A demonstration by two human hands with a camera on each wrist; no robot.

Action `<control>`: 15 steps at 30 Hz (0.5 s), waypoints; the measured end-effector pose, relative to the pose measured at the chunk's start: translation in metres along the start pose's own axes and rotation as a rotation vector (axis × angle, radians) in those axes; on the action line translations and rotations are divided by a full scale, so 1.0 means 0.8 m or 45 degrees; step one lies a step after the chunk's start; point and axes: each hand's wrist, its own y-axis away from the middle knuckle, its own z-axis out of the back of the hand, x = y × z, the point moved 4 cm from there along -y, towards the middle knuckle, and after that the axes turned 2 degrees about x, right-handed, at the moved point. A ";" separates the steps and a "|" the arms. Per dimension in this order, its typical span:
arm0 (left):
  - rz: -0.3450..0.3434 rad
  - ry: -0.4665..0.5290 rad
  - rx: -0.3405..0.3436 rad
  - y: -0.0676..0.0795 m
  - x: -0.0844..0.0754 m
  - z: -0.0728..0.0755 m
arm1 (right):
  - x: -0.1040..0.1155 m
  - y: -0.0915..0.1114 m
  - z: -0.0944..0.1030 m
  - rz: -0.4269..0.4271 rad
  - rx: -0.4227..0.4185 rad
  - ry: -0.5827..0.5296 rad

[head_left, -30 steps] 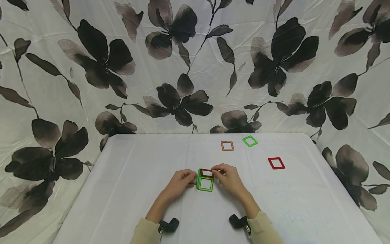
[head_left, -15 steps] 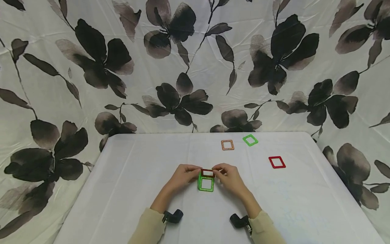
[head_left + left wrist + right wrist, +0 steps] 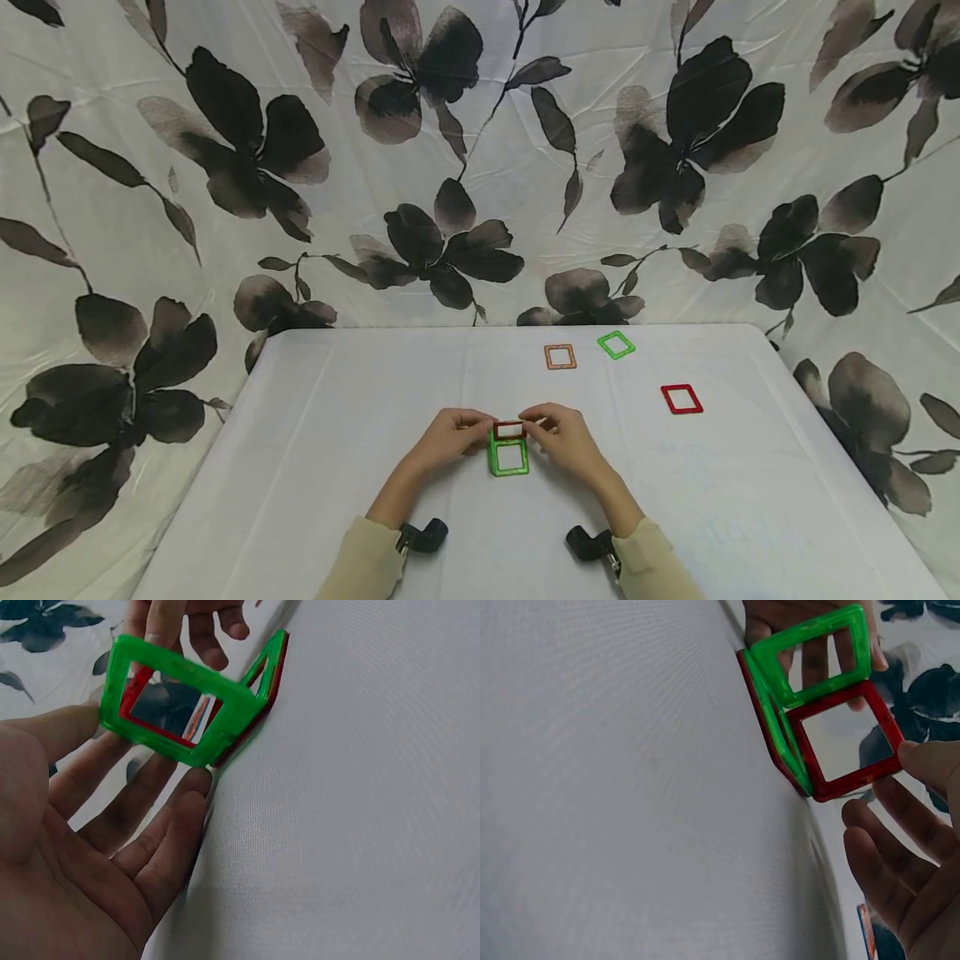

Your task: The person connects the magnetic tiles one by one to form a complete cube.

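My left hand [image 3: 448,435] pinches an upright green square magnetic tile [image 3: 180,666] by its upper edge, thumb on the rim and fingers behind. An upright red square magnetic tile [image 3: 832,787] meets it at a corner. My right hand [image 3: 561,433] holds that red tile between thumb and fingers near its upper corner. At the foot of both lies a flat green tile [image 3: 513,472], close to the tabletop. Beneath this one, a red tile edge [image 3: 769,742] shows in the wrist views.
An orange square tile [image 3: 560,367] and a green tile [image 3: 617,357] lie near the table's back edge. Another red tile [image 3: 682,412] lies to the right. The white-covered table [image 3: 315,400] meets a floral cloth [image 3: 555,250] behind.
My left hand has moved from the green tile's left side up to its top corner beside the red tile. The red tile has shifted slightly. My right hand keeps its hold.
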 end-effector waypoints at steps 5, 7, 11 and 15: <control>-0.009 -0.021 0.063 0.002 0.002 0.000 | 0.000 0.001 -0.001 0.012 0.028 0.024; -0.015 -0.022 0.094 0.004 0.001 0.001 | 0.001 0.002 -0.002 0.031 0.042 0.020; -0.008 -0.020 0.161 0.009 0.000 0.001 | 0.003 0.001 -0.003 0.080 0.083 0.007; -0.003 -0.019 0.219 0.014 0.000 0.001 | 0.004 -0.001 -0.002 0.096 0.131 0.052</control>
